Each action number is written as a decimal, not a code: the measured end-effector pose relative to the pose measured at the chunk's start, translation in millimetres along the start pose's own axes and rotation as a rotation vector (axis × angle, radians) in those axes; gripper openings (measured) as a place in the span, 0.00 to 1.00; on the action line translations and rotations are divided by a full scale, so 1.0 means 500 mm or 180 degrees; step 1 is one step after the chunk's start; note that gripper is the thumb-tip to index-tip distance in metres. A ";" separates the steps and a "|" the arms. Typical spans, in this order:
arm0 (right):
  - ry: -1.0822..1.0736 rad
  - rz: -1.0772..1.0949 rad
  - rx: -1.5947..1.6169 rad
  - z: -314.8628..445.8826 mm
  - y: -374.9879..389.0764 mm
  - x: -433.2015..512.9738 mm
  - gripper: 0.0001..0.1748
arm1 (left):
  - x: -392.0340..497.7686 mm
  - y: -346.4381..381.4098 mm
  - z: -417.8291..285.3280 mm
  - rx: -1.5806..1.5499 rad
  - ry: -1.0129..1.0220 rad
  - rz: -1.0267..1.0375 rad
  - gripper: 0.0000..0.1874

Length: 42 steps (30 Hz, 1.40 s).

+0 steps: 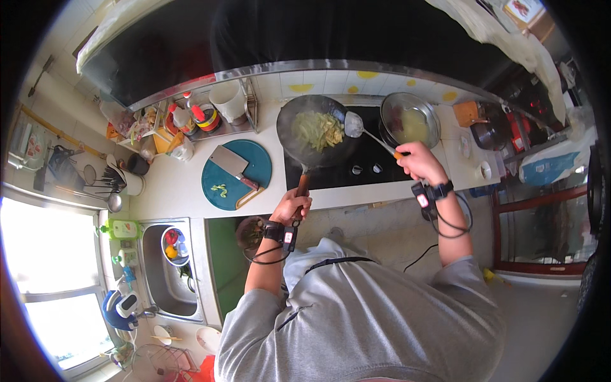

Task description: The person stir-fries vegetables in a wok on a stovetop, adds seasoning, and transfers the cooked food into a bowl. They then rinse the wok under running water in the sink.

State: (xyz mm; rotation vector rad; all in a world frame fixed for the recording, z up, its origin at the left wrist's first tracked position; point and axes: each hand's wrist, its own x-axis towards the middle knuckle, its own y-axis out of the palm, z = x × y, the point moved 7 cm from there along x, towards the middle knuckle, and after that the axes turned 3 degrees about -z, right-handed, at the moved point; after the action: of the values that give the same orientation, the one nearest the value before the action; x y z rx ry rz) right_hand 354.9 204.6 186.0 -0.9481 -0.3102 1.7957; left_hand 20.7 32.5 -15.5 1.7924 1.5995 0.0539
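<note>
My left hand [289, 206] is closed around the wooden handle [303, 184] of a dark wok [289, 145]. The wok stands on the left side of a black cooktop [329, 174], with pale green sliced vegetables [317, 130] inside and a little steam above them. In my right hand [422, 163] is a metal wok spatula [354, 125], gripped by its orange-brown handle end. Its blade is at the wok's right rim, beside the food; whether it touches the rim I cannot tell. A steel pot [432, 114] with yellowish liquid sits behind my right hand.
A cleaver [229, 161] lies on a round teal cutting board [210, 179] with some chopped green bits. Sauce bottles [184, 119] stand behind it. A sink [152, 286] at the left holds a bowl with peppers [171, 236]. A range hood [305, 38] overhangs the cooktop.
</note>
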 end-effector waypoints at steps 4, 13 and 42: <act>0.0041 0.0498 -0.0181 0.032 0.002 0.165 0.16 | -0.005 -0.023 0.020 -0.0124 -0.0039 0.0047 0.10; 0.0207 0.1381 0.1672 -0.138 0.219 0.247 0.28 | -0.015 -0.042 0.013 0.0049 -0.0346 -0.0220 0.12; -0.0695 0.0249 -0.1344 0.157 -0.030 0.134 0.10 | -0.008 -0.031 0.006 0.0180 -0.0433 -0.0203 0.14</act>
State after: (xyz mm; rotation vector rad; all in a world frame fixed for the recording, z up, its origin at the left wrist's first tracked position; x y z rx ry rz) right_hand 298.0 286.6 215.8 -1.0635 -0.8251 1.9494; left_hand 8.0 27.2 -24.3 1.7472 1.5731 -0.1414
